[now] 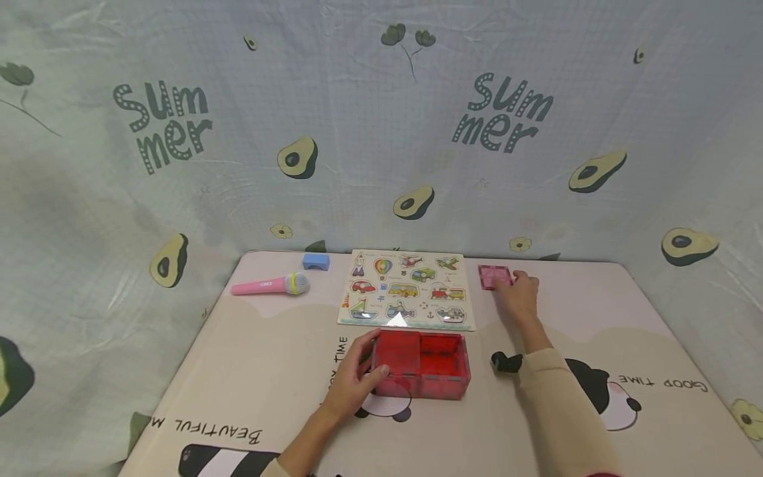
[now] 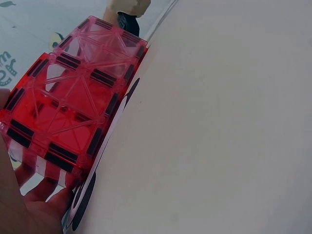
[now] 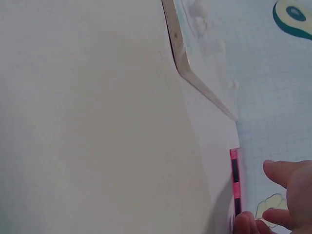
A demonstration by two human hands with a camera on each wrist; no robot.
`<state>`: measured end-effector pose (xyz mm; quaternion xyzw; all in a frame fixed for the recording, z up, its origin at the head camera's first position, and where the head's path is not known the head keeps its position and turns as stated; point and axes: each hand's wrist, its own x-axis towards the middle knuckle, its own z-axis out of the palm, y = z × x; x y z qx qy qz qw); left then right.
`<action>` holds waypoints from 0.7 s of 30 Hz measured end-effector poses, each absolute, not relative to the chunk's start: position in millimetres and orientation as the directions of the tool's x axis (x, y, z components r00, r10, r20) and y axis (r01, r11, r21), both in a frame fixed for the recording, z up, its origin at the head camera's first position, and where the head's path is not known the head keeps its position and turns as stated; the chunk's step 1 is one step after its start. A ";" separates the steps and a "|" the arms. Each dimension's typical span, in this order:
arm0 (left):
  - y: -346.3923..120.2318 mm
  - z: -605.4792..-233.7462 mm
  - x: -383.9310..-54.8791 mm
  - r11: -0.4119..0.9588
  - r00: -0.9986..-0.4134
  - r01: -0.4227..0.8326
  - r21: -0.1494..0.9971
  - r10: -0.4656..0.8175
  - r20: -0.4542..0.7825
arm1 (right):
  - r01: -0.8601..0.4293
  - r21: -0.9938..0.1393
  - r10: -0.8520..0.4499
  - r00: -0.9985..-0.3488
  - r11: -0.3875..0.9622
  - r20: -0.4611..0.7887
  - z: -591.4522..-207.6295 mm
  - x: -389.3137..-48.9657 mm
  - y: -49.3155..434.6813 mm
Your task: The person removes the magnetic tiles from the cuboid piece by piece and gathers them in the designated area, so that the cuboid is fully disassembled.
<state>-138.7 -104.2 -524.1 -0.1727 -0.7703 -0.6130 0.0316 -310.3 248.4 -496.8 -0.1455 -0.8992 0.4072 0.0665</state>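
A box of red see-through magnetic tiles (image 1: 444,387) stands near the middle of the table. Its left half is covered on top; the right half is uncovered. My left hand (image 1: 353,377) grips the box's left end, thumb at the front and fingers round the far side. In the left wrist view the tile box (image 2: 73,97) shows dark magnet strips along its edges. Farther back on the right, a pink magnetic tile (image 1: 493,273) lies flat. My right hand (image 1: 520,297) reaches over its right side, fingertips at the tile; the right wrist view shows the fingers spread.
Behind the box lies a picture puzzle board (image 1: 408,291) with vehicle shapes. A pink toy microphone (image 1: 265,286) and a blue arch block (image 1: 316,262) are at the back left. A patterned cloth (image 1: 357,132) hangs along the table's back edge.
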 end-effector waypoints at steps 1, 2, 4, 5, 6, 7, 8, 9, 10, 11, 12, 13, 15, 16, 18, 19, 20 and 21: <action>-104.2 -524.1 -138.7 0.186 -0.938 0.305 0.934 0.229 0.261 | 0.203 -0.752 0.315 -0.949 0.627 0.006 -495.7 -309.6 248.0; -104.1 -524.2 -138.7 0.185 -0.938 0.304 0.935 0.231 0.259 | 0.201 -0.755 0.314 -0.949 0.625 0.007 -494.3 -308.7 247.2; -104.0 -524.3 -138.7 0.181 -0.938 0.302 0.936 0.234 0.257 | 0.196 -0.760 0.314 -0.949 0.620 0.011 -490.8 -306.5 244.7; -103.9 -524.4 -138.7 0.181 -0.938 0.300 0.937 0.234 0.255 | 0.193 -0.765 0.312 -0.950 0.615 0.011 -489.0 -305.4 243.0; -103.9 -524.4 -138.6 0.182 -0.939 0.297 0.937 0.232 0.252 | 0.188 -0.767 0.310 -0.951 0.613 0.016 -487.1 -304.3 241.2; -103.8 -524.5 -138.6 0.181 -0.940 0.296 0.938 0.232 0.252 | 0.180 -0.770 0.308 -0.951 0.612 0.022 -485.3 -303.0 239.2; -103.7 -524.5 -138.6 0.182 -0.940 0.294 0.938 0.231 0.250 | 0.172 -0.771 0.303 -0.952 0.613 0.028 -483.8 -302.0 237.3; -103.7 -524.5 -138.6 0.183 -0.941 0.293 0.938 0.229 0.250 | 0.165 -0.773 0.300 -0.953 0.613 0.035 -482.3 -300.7 235.5; -103.7 -524.5 -138.7 0.182 -0.941 0.293 0.939 0.228 0.250 | 0.158 -0.776 0.296 -0.954 0.610 0.038 -481.0 -299.4 233.7; -103.7 -524.6 -138.8 0.182 -0.941 0.293 0.939 0.227 0.250 | 0.153 -0.778 0.292 -0.956 0.610 0.040 -479.9 -298.0 232.0; -103.7 -524.7 -139.0 0.181 -0.941 0.295 0.938 0.227 0.252 | 0.146 -0.777 0.288 -0.956 0.612 0.047 -478.7 -296.5 230.5; -103.7 -524.9 -139.2 0.180 -0.940 0.296 0.938 0.228 0.253 | 0.141 -0.778 0.285 -0.957 0.613 0.052 -477.7 -294.9 229.3; -103.7 -525.1 -139.6 0.178 -0.940 0.297 0.938 0.230 0.254 | 0.127 -0.780 0.278 -0.958 0.613 0.062 -475.5 -292.1 227.4; -103.8 -525.1 -139.6 0.177 -0.939 0.298 0.938 0.231 0.254 | 0.120 -0.781 0.274 -0.959 0.613 0.068 -474.3 -290.4 226.5; -103.9 -524.9 -139.7 0.179 -0.939 0.296 0.938 0.232 0.253 | 0.102 -0.780 0.265 -0.960 0.617 0.084 -471.7 -287.6 224.9; -104.2 -524.8 -139.6 0.180 -0.939 0.297 0.938 0.232 0.253 | 0.093 -0.778 0.260 -0.961 0.621 0.092 -470.2 -286.1 224.0; -104.3 -524.4 -139.6 0.182 -0.940 0.296 0.938 0.232 0.251 | 0.083 -0.776 0.254 -0.962 0.625 0.102 -468.9 -284.7 223.1; -104.5 -524.4 -139.6 0.183 -0.940 0.296 0.938 0.232 0.251 | 0.072 -0.776 0.249 -0.962 0.627 0.112 -467.7 -283.1 222.3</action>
